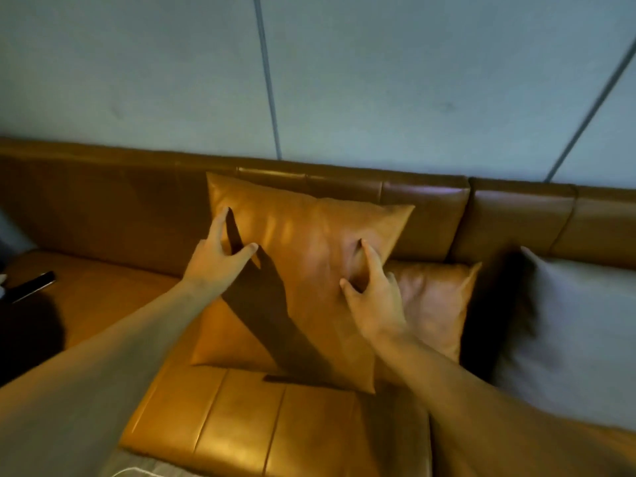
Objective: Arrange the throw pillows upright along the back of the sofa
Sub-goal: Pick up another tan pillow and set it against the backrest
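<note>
A tan leather throw pillow (303, 256) leans upright against the backrest (423, 208) of the tan leather sofa. My left hand (215, 259) rests on its left face with fingers spread. My right hand (373, 290) presses into its right side, fingers apart and denting the leather. Behind and to the right, a second tan pillow (433, 301) stands against the back, partly hidden by the first. A grey fabric pillow (578, 325) leans at the far right.
The seat cushion (247, 418) stretches in front of the pillows, with bare seat to the left. A dark slim object (29, 287) lies on the seat at the far left. A pale panelled wall (344, 80) rises behind the sofa.
</note>
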